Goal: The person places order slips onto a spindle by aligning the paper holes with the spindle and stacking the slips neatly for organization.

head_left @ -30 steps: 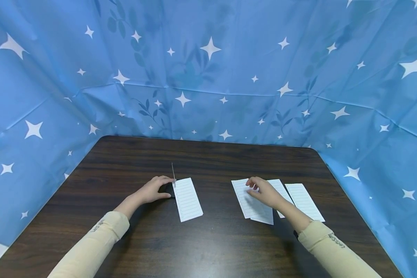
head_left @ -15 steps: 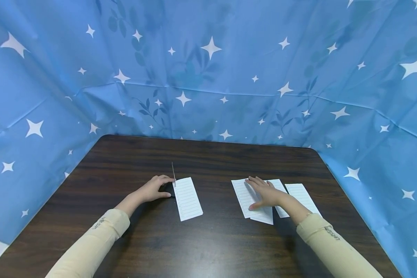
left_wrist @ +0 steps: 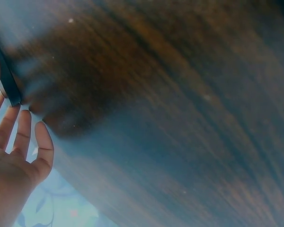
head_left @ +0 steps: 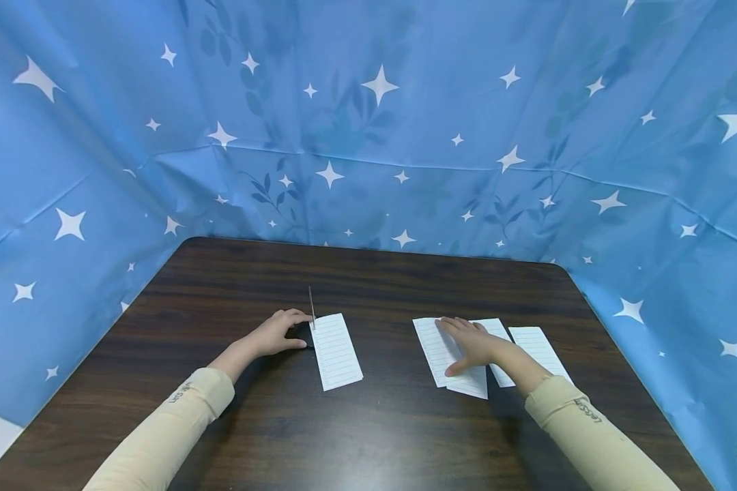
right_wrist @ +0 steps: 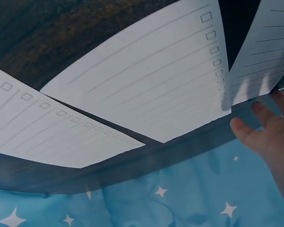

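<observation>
My left hand (head_left: 275, 332) pinches the dark base (head_left: 304, 334) of a paper spike between thumb and fingers. From the base a thin rod (head_left: 311, 303) stands upright, beside or through the top corner of lined paper slips (head_left: 339, 353). In the left wrist view the base (left_wrist: 7, 78) is a flat dark piece at the left edge. My right hand (head_left: 471, 342) lies with fingers extended over a loose spread of lined slips (head_left: 428, 344), partly covering them. Whether it presses them is unclear. In the right wrist view, slips (right_wrist: 146, 80) with printed checkboxes lie beside that hand (right_wrist: 274, 135).
A separate lined slip (head_left: 537, 348) lies at the right of the spread. The dark wood table (head_left: 368, 279) has rounded far corners. Behind it hangs a blue cloth (head_left: 368, 129) with white stars.
My right hand has gone from curled fingers above the slips to extended fingers over them. My left hand stays at the spike's base. The head view has shifted slightly.
</observation>
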Demonstrator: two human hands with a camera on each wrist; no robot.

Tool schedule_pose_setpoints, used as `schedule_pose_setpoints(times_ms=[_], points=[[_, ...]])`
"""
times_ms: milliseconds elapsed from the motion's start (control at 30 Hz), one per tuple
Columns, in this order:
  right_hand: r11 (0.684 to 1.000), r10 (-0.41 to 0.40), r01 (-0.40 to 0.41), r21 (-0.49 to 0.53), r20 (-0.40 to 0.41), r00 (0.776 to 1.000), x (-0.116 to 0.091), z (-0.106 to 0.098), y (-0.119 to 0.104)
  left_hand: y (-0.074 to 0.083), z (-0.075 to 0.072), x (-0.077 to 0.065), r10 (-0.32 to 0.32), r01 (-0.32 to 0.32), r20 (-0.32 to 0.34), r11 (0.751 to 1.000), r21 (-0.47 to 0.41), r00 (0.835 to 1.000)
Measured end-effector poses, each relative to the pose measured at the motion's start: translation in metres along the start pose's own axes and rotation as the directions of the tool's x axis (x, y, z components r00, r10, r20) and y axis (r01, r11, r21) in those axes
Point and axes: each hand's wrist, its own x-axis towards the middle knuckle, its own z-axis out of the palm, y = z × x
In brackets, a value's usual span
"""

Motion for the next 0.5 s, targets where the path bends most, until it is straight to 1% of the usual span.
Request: schedule_pose_setpoints(times_ms=[133,267,367,500], points=[[0.999,0.02,-0.02,-0.042,-0.008,1.0,0.001,-0.003,-0.002,0.0,0.0,0.001,0.002,-0.002,-0.007,1.0,0.0,1.0],[0.999,0.028,-0.029,-0.043,-0.024,0.999,0.0,-0.005,-0.005,-0.001,0.0,0.002,0.006,-0.006,-0.008,1.0,0.005,1.0],[0.999,0.024,-0.026,-0.043,-0.049,0.999,-0.003,-0.004,-0.008,-0.001,0.001,0.001,0.005,-0.005,-0.008,1.0,0.007,1.0],[0.999,-0.004,0.0,-0.044,-0.09,0.996,-0.009,-0.001,-0.013,0.0,0.001,0.002,0.0,0.0,-0.003,1.0,0.005,1.0]])
